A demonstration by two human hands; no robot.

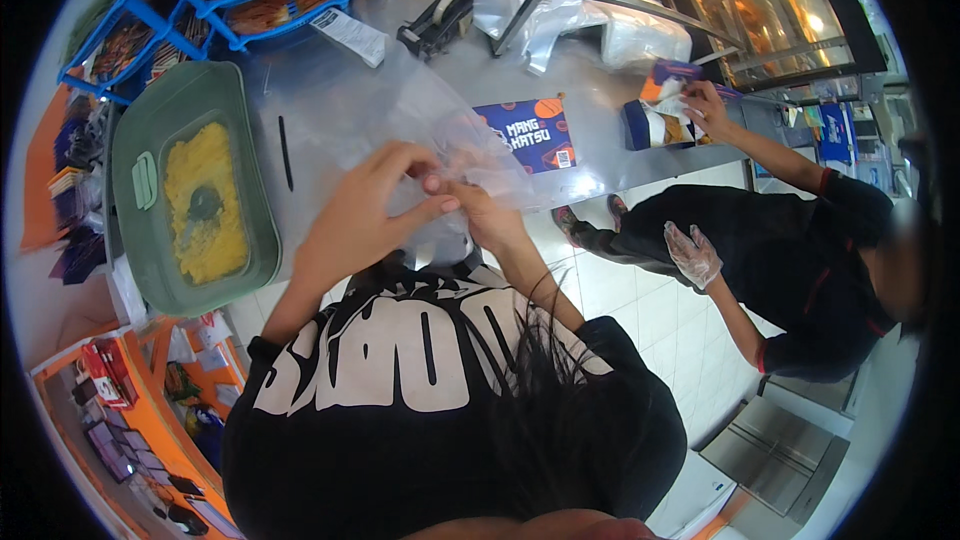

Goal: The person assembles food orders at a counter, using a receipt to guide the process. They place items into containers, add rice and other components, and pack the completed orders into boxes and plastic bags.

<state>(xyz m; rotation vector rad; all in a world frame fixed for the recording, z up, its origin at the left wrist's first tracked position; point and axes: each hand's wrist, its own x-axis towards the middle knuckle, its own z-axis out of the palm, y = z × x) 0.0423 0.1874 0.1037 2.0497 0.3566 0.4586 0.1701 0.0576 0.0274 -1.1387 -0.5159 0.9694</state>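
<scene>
A large, thin clear plastic bag [408,90] spreads over the metal table in front of me, its near end bunched at my fingers. My left hand [365,205] is bent around this near end, thumb reaching right toward the other hand. My right hand [492,220] meets it there, with thumb and fingers pinched on the plastic. Fingertips of both hands almost touch, and the exact grip is partly hidden. Just beyond the bag's right side lies a dark blue and orange printed card [530,135].
At left stands a green tub [262,230] of yellow food; a black pen [286,153] lies beside it. Blue racks [240,35], a tape dispenser [437,20] and plastic bags [645,40] are farther back. A co-worker [800,270] at right handles an open box [655,127].
</scene>
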